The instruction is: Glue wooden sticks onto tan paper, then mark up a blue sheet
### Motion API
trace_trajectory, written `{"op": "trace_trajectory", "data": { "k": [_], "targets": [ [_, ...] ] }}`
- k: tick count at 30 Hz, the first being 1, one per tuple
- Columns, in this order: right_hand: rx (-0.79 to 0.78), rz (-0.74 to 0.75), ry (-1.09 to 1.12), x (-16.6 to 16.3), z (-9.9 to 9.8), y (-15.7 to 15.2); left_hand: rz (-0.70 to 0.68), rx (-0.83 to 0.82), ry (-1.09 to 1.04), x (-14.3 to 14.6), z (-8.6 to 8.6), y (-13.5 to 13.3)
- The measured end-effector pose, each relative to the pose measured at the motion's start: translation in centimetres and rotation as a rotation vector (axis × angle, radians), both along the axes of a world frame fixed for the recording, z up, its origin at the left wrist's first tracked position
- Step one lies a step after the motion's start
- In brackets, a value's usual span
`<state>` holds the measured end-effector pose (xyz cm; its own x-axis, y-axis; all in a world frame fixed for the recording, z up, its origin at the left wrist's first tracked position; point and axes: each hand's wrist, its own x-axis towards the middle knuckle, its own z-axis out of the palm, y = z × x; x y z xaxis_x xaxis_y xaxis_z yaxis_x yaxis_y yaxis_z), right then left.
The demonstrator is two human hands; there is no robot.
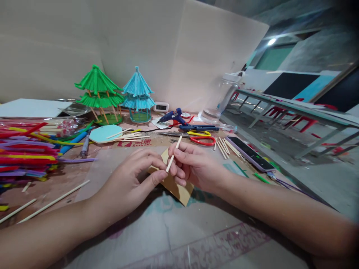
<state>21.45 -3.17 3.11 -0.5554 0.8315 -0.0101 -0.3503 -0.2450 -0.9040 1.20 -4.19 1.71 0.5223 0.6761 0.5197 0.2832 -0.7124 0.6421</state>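
Observation:
My left hand (134,179) and my right hand (193,164) meet over the middle of the table. Both pinch a short wooden stick (174,154) that stands tilted, its top leaning right. The stick's lower end rests against a brown cardboard piece (176,186), which my left thumb and fingers also touch. The fingers of both hands are curled closed around the stick.
A green model pavilion (98,95) and a blue one (138,95) stand at the back. Coloured straws (25,153) pile at the left. A blue glue gun (172,116), red-and-yellow scissors (200,136), loose sticks (224,146) and a phone (249,153) lie to the right.

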Motion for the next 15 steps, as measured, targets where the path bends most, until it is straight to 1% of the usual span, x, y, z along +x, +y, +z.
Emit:
{"op": "trace_trajectory", "data": {
  "k": [5, 8, 12, 15],
  "targets": [
    [0.059, -0.003, -0.032, 0.0, -0.1, -0.2, -0.023, 0.028, -0.002, 0.1, 0.2, -0.1],
    [0.128, -0.04, -0.079, 0.2, 0.0, 0.0, 0.009, 0.059, 0.061, 0.0, -0.1, 0.2],
    [0.316, -0.151, -0.245, 0.6, -0.1, 0.8, 0.144, 0.09, 0.222, -0.2, -1.4, 1.0],
    [0.542, -0.244, -0.459, 0.8, -0.5, 1.2, 0.17, 0.05, 0.363, -0.2, -2.2, 1.4]
  ]
}}
